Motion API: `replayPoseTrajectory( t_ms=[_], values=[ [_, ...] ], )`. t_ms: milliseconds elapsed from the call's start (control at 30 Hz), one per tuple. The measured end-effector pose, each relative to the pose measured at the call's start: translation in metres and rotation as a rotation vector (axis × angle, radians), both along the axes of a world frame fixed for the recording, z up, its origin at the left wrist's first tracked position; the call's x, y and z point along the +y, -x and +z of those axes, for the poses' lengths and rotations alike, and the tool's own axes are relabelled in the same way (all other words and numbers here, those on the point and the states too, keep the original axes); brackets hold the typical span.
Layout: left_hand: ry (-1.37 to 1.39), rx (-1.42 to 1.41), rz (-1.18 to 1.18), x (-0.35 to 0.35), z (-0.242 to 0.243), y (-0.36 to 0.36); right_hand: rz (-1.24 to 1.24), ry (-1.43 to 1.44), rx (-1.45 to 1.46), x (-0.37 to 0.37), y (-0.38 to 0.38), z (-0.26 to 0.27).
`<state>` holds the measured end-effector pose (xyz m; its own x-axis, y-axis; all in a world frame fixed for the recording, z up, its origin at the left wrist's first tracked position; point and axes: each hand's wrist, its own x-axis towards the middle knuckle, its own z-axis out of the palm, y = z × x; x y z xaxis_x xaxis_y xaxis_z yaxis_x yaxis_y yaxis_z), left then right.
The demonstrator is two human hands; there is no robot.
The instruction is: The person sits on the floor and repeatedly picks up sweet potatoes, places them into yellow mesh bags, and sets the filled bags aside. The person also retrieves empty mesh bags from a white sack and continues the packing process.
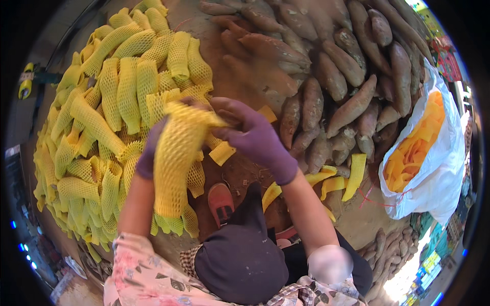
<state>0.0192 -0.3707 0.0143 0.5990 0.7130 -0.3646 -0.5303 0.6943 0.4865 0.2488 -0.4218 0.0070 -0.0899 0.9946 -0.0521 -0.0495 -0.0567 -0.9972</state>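
Note:
Both hands wear purple gloves. My left hand [152, 147] holds a sweet potato in a yellow foam net sleeve [178, 164]; the sleeve hides most of its fingers. At the sleeve's upper end is my right hand [258, 139], its fingers partly spread and blurred; whether they grip the net edge I cannot tell. A large heap of net-wrapped sweet potatoes [128, 91] lies at the left. Bare, soil-dusted sweet potatoes [352, 111] are piled at the upper right. Loose flat yellow sleeves [354, 178] lie on the ground right of my right forearm.
A white sack [440, 191] at the right holds many orange-yellow foam sleeves [417, 145]. More bare sweet potatoes [390, 254] lie at the lower right. My red shoe [221, 202] stands on the brown ground between the heaps. A small yellow foam piece [222, 153] lies near my hands.

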Motion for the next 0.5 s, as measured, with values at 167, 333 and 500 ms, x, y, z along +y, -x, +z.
replayPoseTrajectory(
  t_ms=[167, 333, 500],
  values=[
    [-0.527, 0.958, -0.048, 0.04, 0.035, 0.116, -0.005, -0.461, -1.268, -0.053, -0.008, -0.117],
    [-0.922, 1.36, 0.209, 0.02, 0.027, 0.05, 0.078, -0.166, -0.965, -0.049, -0.009, -0.108],
    [-0.437, 0.738, 0.016, -0.008, -0.061, -0.052, -0.11, -0.011, -0.526, -0.03, 0.009, -0.045]
  ],
)
